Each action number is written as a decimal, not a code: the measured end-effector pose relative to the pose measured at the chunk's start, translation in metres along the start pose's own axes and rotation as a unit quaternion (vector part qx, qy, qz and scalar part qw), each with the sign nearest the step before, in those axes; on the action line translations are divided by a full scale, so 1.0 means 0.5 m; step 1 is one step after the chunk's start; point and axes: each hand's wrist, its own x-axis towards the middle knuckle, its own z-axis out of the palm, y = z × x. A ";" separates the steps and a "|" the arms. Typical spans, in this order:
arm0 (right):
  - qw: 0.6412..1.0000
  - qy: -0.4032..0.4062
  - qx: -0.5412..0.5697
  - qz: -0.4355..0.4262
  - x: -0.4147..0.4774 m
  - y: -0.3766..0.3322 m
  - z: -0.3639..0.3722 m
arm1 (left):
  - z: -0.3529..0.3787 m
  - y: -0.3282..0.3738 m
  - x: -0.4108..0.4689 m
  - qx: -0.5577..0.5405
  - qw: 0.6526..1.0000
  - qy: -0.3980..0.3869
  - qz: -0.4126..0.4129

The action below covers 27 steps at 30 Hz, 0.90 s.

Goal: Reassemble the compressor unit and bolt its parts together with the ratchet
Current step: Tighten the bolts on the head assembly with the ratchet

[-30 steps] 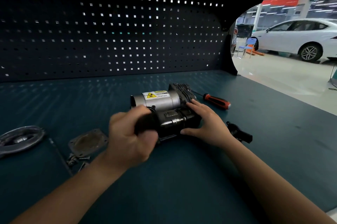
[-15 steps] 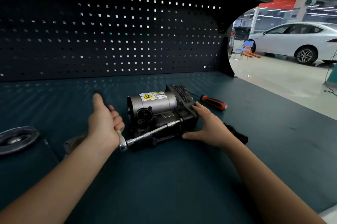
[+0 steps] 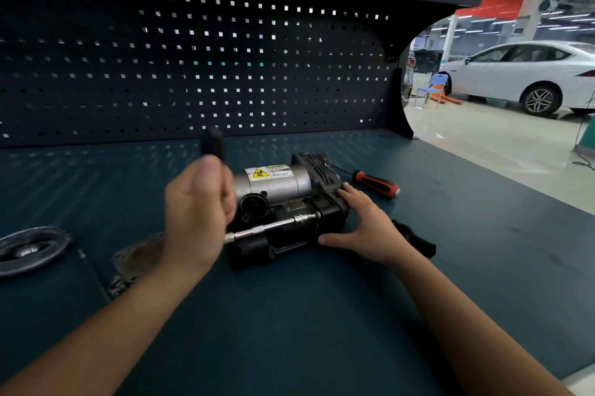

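Dim bench, bright right, motion blur, fisheye

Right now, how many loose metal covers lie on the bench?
2: an oval cover at the far left; a flat plate partly behind the left forearm. More may be hidden.

I stand in a car workshop. Before me is a workbench (image 3: 457, 254) with a dark perforated tool panel (image 3: 193, 73) behind it, a screwdriver (image 3: 377, 185) lies on it, and a white car (image 3: 521, 75) is parked on the shiny hall floor (image 3: 483, 144).
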 end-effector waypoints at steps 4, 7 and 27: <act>1.000 0.007 0.005 0.008 -0.001 0.002 0.000 | -0.030 -0.052 0.040 -0.124 0.936 0.195 -0.266; 1.000 0.015 0.021 0.017 -0.003 0.006 0.004 | -0.042 -0.087 0.041 -0.196 0.872 0.244 -0.376; 0.999 0.036 0.002 0.032 -0.009 -0.016 0.028 | -0.049 -0.014 0.068 -0.047 0.994 -0.013 -0.098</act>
